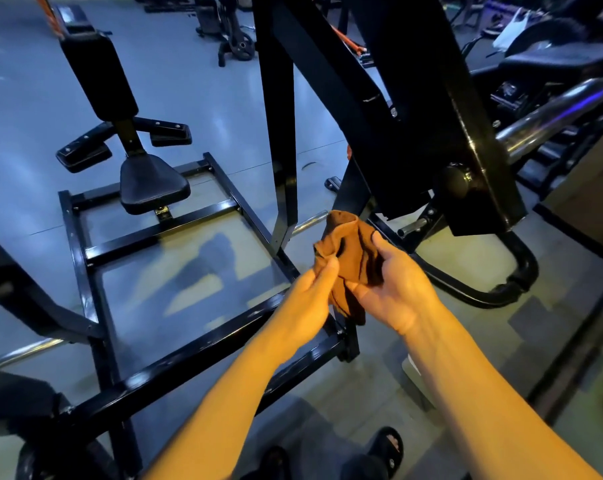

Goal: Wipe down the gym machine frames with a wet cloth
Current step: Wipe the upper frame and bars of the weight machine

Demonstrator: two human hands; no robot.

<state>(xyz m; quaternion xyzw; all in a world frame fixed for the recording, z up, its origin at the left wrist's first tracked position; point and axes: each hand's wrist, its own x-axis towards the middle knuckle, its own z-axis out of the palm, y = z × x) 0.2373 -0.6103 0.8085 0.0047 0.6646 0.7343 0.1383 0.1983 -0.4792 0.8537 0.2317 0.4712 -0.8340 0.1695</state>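
While both hands bunch a brown cloth (353, 258) in mid-air, a person stands over the black frame of a gym machine, sandalled feet just visible at the bottom of the head view. The left hand (310, 292) pinches the cloth's near-left edge between thumb and curled fingers; the right hand (393, 285) cups it from the right, thumb pressed on top, fingers wrapped beneath — so the cloth is held by both and touches no metal. It hangs crumpled, its longer run going from the raised fold at the top down to a tail below the palms.

The nearest steel lies just beyond and above the fingers: a slanted black upright (410, 109) rising to the upper right, with a thinner black post (282, 161) just left of it. The right hand looks the closer of the two to the upright, which would make it the likelier hand to carry the cloth up along that beam's length. Down to the left, the floor-level base frame (147, 237) surrounds a padded seat (152, 185) — well apart from the cloth. No bucket or other container appears.
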